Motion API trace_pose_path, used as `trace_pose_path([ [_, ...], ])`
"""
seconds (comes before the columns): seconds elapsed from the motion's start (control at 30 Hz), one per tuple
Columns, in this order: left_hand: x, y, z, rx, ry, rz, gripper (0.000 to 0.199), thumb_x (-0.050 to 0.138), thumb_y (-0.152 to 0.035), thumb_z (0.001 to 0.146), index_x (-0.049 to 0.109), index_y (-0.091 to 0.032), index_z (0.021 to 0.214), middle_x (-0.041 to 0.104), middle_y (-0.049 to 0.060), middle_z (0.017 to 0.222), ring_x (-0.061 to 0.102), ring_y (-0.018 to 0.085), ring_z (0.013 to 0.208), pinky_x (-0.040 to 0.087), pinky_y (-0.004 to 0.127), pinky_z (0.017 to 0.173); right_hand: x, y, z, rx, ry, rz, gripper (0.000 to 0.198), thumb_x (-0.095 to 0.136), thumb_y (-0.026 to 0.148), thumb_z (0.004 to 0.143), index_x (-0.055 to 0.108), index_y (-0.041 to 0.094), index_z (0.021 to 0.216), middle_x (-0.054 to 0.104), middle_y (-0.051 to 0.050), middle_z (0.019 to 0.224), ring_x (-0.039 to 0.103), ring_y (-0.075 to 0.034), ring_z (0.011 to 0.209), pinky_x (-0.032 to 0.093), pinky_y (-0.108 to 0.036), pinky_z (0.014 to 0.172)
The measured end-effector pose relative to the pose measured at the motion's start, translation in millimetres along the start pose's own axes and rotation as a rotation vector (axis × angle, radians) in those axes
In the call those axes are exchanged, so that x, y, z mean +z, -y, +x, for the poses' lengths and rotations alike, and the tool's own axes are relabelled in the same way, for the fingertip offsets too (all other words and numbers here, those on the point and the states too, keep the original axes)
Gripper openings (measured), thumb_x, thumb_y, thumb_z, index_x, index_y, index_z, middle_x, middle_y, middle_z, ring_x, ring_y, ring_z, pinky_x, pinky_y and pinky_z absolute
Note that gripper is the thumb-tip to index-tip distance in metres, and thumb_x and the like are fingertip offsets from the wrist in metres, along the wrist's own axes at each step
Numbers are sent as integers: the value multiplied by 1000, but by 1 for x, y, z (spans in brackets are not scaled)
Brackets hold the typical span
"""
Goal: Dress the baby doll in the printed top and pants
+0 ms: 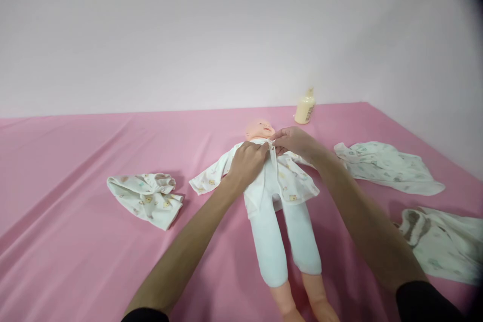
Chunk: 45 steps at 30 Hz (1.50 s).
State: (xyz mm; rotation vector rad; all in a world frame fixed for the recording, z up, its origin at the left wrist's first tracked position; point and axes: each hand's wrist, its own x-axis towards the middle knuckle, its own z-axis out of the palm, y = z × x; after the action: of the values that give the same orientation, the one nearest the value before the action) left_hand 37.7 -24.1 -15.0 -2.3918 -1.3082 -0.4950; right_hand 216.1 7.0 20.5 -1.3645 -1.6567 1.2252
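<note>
A baby doll (282, 302) lies on its back on the pink sheet, its head toward the wall and its bare lower legs toward me. It wears a white body suit (268, 244) reaching below the knees, and over that a white printed baby jacket (296, 181). The jacket hangs apart at the front below the neck. My left hand (247, 161) is closed on the jacket's edge near the collar. Beside it, my right hand (292, 142) pinches the collar at the doll's neck. The fingertips of both hands nearly meet there. What exactly lies between them is too small to make out.
On the left lies a folded printed cloth cap (147, 198). A pump bottle (305, 108) of pale yellow stands behind the doll by the white wall (181, 55). Two crumpled printed cloths, one farther off (388, 168) and one nearer (445, 244), rest on the pink sheet (68, 241) at right.
</note>
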Motion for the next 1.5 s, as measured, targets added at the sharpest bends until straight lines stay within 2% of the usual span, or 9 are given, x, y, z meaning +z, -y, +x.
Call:
trace_pose_path([
  [0.13,0,1,-1,-31,26,-17,21,45,-14,94,65,-16,102,66,6,75,59,21,70,36,32,61,0,0,0,5,-10,-25,8,66,10,76,65,15,70,70,-6,68,67,-14,64,57,-21,61],
  [0.27,1,1,-2,-20,18,-22,24,43,-14,95,66,-17,102,68,7,82,61,23,79,40,33,65,1,-1,0,6,-19,-19,6,65,9,75,65,15,77,71,-5,70,68,-14,65,58,-21,63],
  [0.37,2,0,-2,49,-4,-16,25,43,-8,93,65,-13,103,69,8,85,62,24,84,44,35,75,0,-3,2,1,-31,-28,12,66,10,74,64,16,85,71,-4,69,69,-15,65,59,-23,64],
  [0.47,3,-1,-2,132,-46,14,23,43,-1,89,64,-10,95,68,9,82,63,24,84,44,37,80,-1,-6,4,-11,-45,-41,19,67,11,73,63,17,90,72,-5,71,70,-17,66,59,-26,64],
  [0.6,5,-2,-3,201,-112,60,21,44,0,87,62,-11,93,68,10,81,63,25,81,44,38,79,-2,-11,6,-48,-55,-50,18,68,11,72,62,17,87,72,-6,72,69,-18,65,58,-26,59],
  [0.8,9,-3,-3,219,-166,102,21,44,-1,88,61,-13,85,65,8,74,61,23,73,42,36,76,-5,-11,5,-76,-76,-120,15,66,11,70,62,18,83,70,-4,68,67,-18,60,53,-26,53],
  [1.1,15,-1,-4,253,-307,116,25,42,-4,93,60,-15,79,62,4,71,57,19,71,40,33,74,-5,-3,-3,-119,-1,-233,16,60,14,76,61,20,91,65,-1,65,60,-15,58,42,-23,50],
  [1.33,15,-1,-5,248,-293,43,28,39,-9,97,59,-16,79,61,4,73,56,18,73,41,33,75,-3,0,-5,-81,38,-99,22,60,8,73,62,18,94,62,0,63,55,-12,56,42,-22,51],
  [1.5,16,0,-6,215,-326,-5,31,35,-14,100,57,-18,79,62,4,73,57,18,74,42,34,77,-1,-3,-2,-36,49,140,16,60,6,75,62,16,88,61,-1,64,54,-11,55,46,-23,53],
])
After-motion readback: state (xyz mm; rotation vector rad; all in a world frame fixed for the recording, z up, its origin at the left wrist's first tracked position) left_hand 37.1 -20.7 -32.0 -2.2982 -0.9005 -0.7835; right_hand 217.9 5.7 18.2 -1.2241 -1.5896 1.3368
